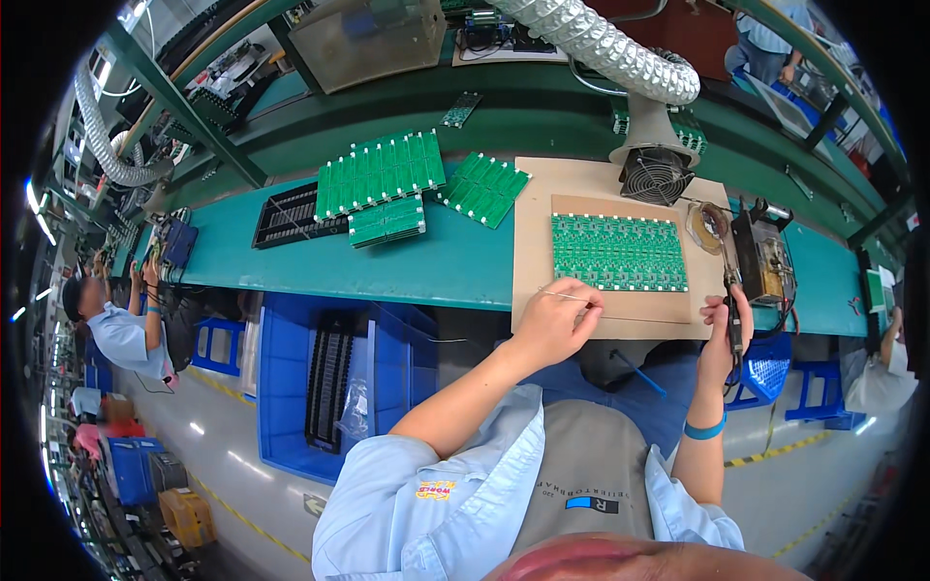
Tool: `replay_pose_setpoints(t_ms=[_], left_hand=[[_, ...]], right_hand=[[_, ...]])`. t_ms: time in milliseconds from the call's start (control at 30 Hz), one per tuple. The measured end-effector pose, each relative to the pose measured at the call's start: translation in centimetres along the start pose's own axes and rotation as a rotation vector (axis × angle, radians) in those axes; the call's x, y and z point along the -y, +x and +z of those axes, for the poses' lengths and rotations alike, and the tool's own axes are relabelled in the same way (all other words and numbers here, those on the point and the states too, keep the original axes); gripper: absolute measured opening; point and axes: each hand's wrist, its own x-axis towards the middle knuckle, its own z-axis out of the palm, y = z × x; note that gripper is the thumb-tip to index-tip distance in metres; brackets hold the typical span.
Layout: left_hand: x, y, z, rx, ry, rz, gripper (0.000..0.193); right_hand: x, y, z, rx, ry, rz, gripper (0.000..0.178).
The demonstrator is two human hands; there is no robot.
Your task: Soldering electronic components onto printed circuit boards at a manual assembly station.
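A green circuit board panel (620,254) lies flat on a brown board (651,308) in front of me. At its near left corner is my left hand (562,318), fingers pinched round a thin silvery solder wire (562,293). My right hand (715,341) is to the right of the panel, near the bench edge. It is closed round the dark handle of a soldering iron (734,327), which points up and away from me. The iron's tip is apart from the panel. On my right wrist is a blue band (705,428).
A fan (656,176) under a silver duct (620,44) stands behind the panel. To the right are a round amber spool-like thing (707,227) and a soldering station (765,257). Stacked green panels (380,176) and a black rack (288,217) lie left. A blue bin (281,387) stands below.
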Motion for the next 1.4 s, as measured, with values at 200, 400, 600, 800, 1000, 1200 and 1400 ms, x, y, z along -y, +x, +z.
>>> replay_pose_setpoints(t_ms=[200, 400, 600, 800, 1000, 1200, 1400], left_hand=[[-1.3, -1.1, 0.3, 0.087, -0.108, 0.023, 0.006], [-2.6, -1.2, 1.5, 0.154, -0.283, -0.010, 0.008], [-4.0, -0.5, 3.1, 0.178, -0.318, -0.112, 0.008], [-5.0, 0.1, 4.2, 0.156, -0.284, -0.117, 0.007], [-5.3, 0.5, 4.7, 0.286, -0.402, -0.341, 0.008], [-3.8, -0.5, 4.1, 0.214, -0.512, -0.302, 0.008], [-3.1, -1.9, 3.2, 0.086, -0.533, -0.261, 0.010]], right_hand=[[1.0, -3.8, 1.4, 0.157, 0.374, 0.155, 0.033], [1.8, -5.9, 2.0, 0.315, 0.472, 0.238, 0.039], [3.0, -6.2, 2.9, 0.420, 0.598, 0.279, 0.046], [1.9, -6.5, 2.4, 0.364, 0.500, 0.288, 0.047], [1.5, -6.2, 1.9, 0.318, 0.301, 0.203, 0.042], [1.8, -6.0, 1.2, 0.386, 0.392, 0.188, 0.043], [2.3, -5.1, 0.1, 0.529, 0.290, 0.058, 0.043]])
